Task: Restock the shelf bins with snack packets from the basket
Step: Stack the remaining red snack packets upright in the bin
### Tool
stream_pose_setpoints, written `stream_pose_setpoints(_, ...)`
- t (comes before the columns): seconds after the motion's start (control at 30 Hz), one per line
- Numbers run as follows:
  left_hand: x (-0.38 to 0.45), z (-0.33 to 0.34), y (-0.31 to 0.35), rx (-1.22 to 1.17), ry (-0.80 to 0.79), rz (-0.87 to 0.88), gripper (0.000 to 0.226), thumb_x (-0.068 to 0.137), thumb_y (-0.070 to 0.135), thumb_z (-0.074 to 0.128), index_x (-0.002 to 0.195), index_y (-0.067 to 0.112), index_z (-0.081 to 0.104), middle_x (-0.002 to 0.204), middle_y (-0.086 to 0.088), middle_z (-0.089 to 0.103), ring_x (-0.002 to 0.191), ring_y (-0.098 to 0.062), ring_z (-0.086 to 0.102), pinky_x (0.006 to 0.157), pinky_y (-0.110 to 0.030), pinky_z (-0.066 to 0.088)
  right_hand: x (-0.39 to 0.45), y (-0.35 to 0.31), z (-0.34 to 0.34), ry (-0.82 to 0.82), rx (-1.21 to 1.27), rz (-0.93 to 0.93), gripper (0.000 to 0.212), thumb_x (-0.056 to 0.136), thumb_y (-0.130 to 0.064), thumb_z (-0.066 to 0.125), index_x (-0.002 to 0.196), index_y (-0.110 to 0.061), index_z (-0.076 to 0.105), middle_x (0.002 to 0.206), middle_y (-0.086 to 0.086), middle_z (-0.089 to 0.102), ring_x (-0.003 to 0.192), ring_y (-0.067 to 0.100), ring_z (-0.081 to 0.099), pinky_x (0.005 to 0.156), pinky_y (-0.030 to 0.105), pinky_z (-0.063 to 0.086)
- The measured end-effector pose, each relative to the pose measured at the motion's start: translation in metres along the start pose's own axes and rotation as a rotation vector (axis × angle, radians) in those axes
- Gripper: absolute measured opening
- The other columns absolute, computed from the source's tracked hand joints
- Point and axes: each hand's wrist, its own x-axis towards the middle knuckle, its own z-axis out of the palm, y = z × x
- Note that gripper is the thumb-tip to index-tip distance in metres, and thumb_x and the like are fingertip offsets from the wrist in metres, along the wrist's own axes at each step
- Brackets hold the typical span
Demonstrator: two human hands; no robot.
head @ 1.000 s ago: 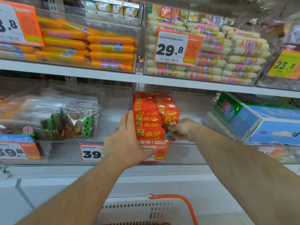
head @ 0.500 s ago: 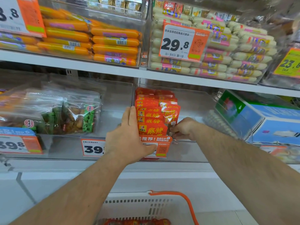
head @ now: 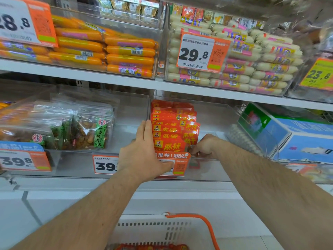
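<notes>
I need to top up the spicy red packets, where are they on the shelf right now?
The red packets stand in the lower shelf's middle clear bin, between the left hand and right hand.

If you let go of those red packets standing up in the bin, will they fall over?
Probably they would lean or slide. The red packets look thin and flat, standing on edge in a row, and the left hand lies flat against their side. Their glossy wrappers look slippery. The right hand sits curled at the row's front corner.
</notes>
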Motion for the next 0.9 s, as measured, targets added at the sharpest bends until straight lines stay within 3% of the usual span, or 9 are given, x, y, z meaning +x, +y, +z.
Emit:
stream_pose_setpoints(0.13,0.001,0.001,0.000,-0.011,-0.014,-0.001,0.132,0.059,0.081,0.068,0.150,0.023,-0.010,0.162,0.007,0.006,0.128,-0.017,0.050,0.094,-0.039,0.049,-0.002,-0.001,-0.001,-0.032,-0.029,0.002,0.033,0.072,-0.029,0.086,0.089,-0.008,0.067,0.096,0.009,0.071,0.089,0.023,0.069,0.088,0.037,0.056)
stream_pose_setpoints(0.23,0.002,0.003,-0.001,-0.018,-0.021,-0.004,0.132,0.058,0.080,0.069,0.150,0.024,-0.009,0.161,0.007,0.008,0.126,-0.017,0.051,0.094,-0.039,0.049,-0.005,-0.004,-0.003,-0.027,0.026,0.015,0.028,0.075,-0.022,0.084,0.084,-0.007,0.062,0.091,0.010,0.068,0.075,0.020,0.067,0.067,0.031,0.057)
stream_pose_setpoints(0.33,0.004,0.004,-0.002,-0.056,-0.046,-0.001,0.130,0.058,0.081,0.069,0.149,0.026,-0.007,0.160,0.007,0.013,0.126,-0.018,0.052,0.094,-0.042,0.050,-0.017,-0.013,-0.013,0.163,0.064,-0.027,0.027,0.083,-0.025,0.076,0.079,-0.009,0.054,0.084,0.008,0.064,0.070,0.019,0.062,0.060,0.029,0.052)
stream_pose_setpoints(0.43,0.005,-0.002,-0.002,-0.115,-0.113,-0.014,0.132,0.059,0.080,0.069,0.151,0.028,-0.011,0.162,0.005,0.001,0.138,-0.023,0.039,0.103,-0.045,0.043,-0.045,-0.023,-0.019,0.444,-0.018,-0.221,0.016,0.088,-0.025,0.065,0.088,-0.017,0.052,0.091,0.003,0.061,0.080,0.020,0.057,0.066,0.030,0.048)
stream_pose_setpoints(0.5,-0.003,-0.012,-0.001,-0.139,-0.055,0.094,0.131,0.061,0.073,0.071,0.153,0.024,-0.008,0.160,0.006,-0.010,0.145,-0.028,0.024,0.110,-0.046,0.036,-0.072,-0.026,-0.014,0.621,0.035,-0.439,0.012,0.087,-0.020,0.062,0.088,-0.022,0.050,0.091,0.000,0.060,0.086,0.023,0.058,0.073,0.035,0.050)
stream_pose_setpoints(0.6,-0.032,-0.028,-0.005,-0.100,0.251,0.481,0.096,0.066,0.059,0.065,0.142,0.011,0.030,0.145,-0.010,0.026,0.126,-0.036,0.045,0.101,-0.045,0.044,-0.114,-0.020,0.008,0.852,0.146,-0.878,0.009,0.077,-0.013,0.061,0.080,-0.018,0.054,0.079,-0.002,0.055,0.073,0.018,0.053,0.067,0.032,0.044)
stream_pose_setpoints(0.67,-0.064,-0.027,-0.016,-0.066,0.197,0.560,0.075,0.068,0.054,0.058,0.128,0.012,0.042,0.127,-0.012,0.044,0.111,-0.033,0.054,0.091,-0.043,0.049,-0.137,-0.010,0.034,0.809,0.217,-1.025,0.005,0.074,-0.012,0.060,0.078,-0.012,0.057,0.076,-0.004,0.052,0.066,0.011,0.047,0.062,0.023,0.039)
stream_pose_setpoints(0.8,-0.112,-0.006,-0.046,0.129,-0.437,0.419,0.070,0.081,0.049,0.061,0.139,0.023,0.033,0.135,0.000,0.042,0.120,-0.025,0.050,0.096,-0.038,0.043,-0.152,0.021,0.109,0.495,0.138,-1.046,0.011,0.076,-0.020,0.052,0.075,-0.011,0.058,0.071,-0.001,0.054,0.064,0.016,0.052,0.058,0.031,0.044)
stream_pose_setpoints(0.9,-0.128,0.011,-0.062,0.082,-0.676,0.301,0.069,0.084,0.041,0.064,0.143,0.029,0.029,0.139,0.004,0.042,0.119,-0.019,0.051,0.097,-0.037,0.045,-0.143,0.050,0.167,0.109,-0.125,-0.903,0.006,0.079,-0.019,0.057,0.081,-0.013,0.060,0.076,0.002,0.057,0.069,0.029,0.058,0.061,0.038,0.049)
